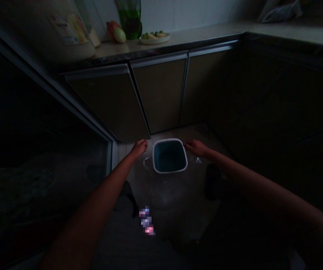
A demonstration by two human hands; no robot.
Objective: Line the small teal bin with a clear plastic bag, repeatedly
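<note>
From the head camera, in dim light, both arms reach forward and down, one to each side of a square plastic bin (169, 171) on the tiled floor, its white rim around a blue-green interior. The left hand (139, 147) sits just beside the rim and the right hand (196, 148) is almost at the opposite corner, their fingers loosely open and gripping nothing, though the gloom hides whether either touches it. Scraps of clear plastic (147, 162) lie by the bin. Beyond stand smooth dark cabinet doors (159, 93) with metal edge rails, and above them a pale countertop (178, 39) carries a white plate of fruit (155, 38) and a green bottle (129, 18). A pixelated patch (146, 221) below the hands is too blurred to read.
</note>
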